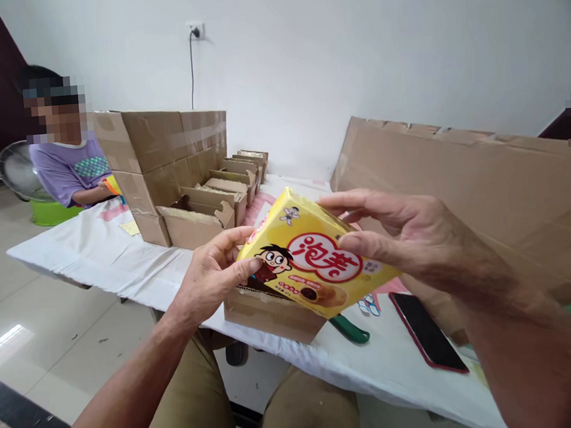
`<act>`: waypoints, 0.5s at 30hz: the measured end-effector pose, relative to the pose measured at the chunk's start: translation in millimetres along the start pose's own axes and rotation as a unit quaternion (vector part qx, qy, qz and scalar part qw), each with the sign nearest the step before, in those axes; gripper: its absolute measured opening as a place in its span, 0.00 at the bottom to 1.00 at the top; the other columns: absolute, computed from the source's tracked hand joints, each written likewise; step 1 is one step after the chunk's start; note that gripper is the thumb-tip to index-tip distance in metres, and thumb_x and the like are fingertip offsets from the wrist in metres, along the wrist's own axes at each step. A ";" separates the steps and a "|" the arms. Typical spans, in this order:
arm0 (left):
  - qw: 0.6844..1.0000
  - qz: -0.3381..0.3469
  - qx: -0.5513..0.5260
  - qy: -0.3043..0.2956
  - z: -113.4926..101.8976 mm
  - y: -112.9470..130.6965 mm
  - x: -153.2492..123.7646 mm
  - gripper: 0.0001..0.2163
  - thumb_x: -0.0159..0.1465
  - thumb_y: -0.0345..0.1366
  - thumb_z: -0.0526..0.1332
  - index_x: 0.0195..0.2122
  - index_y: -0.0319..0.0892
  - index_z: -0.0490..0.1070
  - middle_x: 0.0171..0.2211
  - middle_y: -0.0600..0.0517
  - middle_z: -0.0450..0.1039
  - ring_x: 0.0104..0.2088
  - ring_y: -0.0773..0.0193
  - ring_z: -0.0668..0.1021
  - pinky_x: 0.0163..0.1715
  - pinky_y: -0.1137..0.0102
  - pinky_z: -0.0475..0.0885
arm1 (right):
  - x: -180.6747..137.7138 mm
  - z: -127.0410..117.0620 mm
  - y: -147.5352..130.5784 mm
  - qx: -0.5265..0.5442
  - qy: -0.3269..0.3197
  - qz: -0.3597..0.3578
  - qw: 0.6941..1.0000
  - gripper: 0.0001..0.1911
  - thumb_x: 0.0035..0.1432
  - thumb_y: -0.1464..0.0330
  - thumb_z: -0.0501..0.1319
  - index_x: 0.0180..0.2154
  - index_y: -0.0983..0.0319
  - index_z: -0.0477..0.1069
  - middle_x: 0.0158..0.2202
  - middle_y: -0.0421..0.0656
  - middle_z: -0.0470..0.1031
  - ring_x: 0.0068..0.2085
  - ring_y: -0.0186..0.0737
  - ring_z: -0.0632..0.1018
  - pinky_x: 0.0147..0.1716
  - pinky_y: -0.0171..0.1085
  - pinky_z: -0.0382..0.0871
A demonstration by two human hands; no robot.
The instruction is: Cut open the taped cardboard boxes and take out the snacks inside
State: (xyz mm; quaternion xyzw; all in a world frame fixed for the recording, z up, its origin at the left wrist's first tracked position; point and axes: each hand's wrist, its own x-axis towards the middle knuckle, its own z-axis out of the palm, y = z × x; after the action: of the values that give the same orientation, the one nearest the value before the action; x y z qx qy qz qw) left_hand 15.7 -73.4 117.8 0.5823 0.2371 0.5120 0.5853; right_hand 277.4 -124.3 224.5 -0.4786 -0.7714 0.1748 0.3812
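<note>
Between my two hands I hold a yellow snack box [311, 228] with a cartoon child and red Chinese lettering on its front. My left hand [220, 265] pinches its left end, thumb on the front face. With the thumb on the front and the fingers over the top edge, my right hand [395, 232] grips the right side. The snack box is tilted above a small open cardboard box [273, 314] at the table's near edge. What lies inside that cardboard box is mostly hidden.
Several open cardboard bins [192, 228] stand in a row beside stacked cartons [156, 145]. A green-handled tool [351, 329] and a phone [429, 331] lie on the white-covered table [84, 236]. Large cardboard [461, 180] stands at right. A person [69, 165] sits at left; another is partly visible at right.
</note>
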 end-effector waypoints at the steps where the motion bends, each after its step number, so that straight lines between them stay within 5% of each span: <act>1: 1.000 0.004 -0.002 0.020 -2.7 -1.7 0.2 0.24 0.58 0.41 0.74 0.53 0.39 0.76 0.43 0.46 0.83 0.35 0.64 0.82 0.29 0.74 0.77 | -1.9 -3.2 5.8 -0.005 0.013 0.004 1.000 0.27 0.54 0.49 0.71 0.53 0.52 0.80 0.51 0.44 0.82 0.53 0.55 0.80 0.52 0.51 0.77; 8: 0.996 0.027 -0.037 0.075 -12.8 -14.1 8.2 0.24 0.55 0.43 0.76 0.50 0.40 0.77 0.41 0.47 0.82 0.34 0.64 0.81 0.27 0.75 0.74 | -16.8 7.3 52.2 0.127 0.054 0.050 0.989 0.31 0.53 0.53 0.74 0.57 0.53 0.75 0.53 0.45 0.81 0.54 0.53 0.81 0.52 0.49 0.79; 15: 0.993 0.075 -0.072 0.058 10.7 -8.6 37.2 0.26 0.56 0.44 0.75 0.52 0.41 0.73 0.42 0.47 0.82 0.36 0.63 0.82 0.30 0.73 0.76 | -13.7 3.9 31.7 0.162 0.176 -0.002 0.971 0.25 0.52 0.57 0.76 0.52 0.48 0.77 0.53 0.40 0.82 0.55 0.50 0.81 0.53 0.47 0.80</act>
State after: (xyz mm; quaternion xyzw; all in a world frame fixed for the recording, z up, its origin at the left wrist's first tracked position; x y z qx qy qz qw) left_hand 41.4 -43.8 123.9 0.5238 0.1888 0.6034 0.5709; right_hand 297.1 -120.6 196.2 -0.4320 -0.6550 0.2099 0.5834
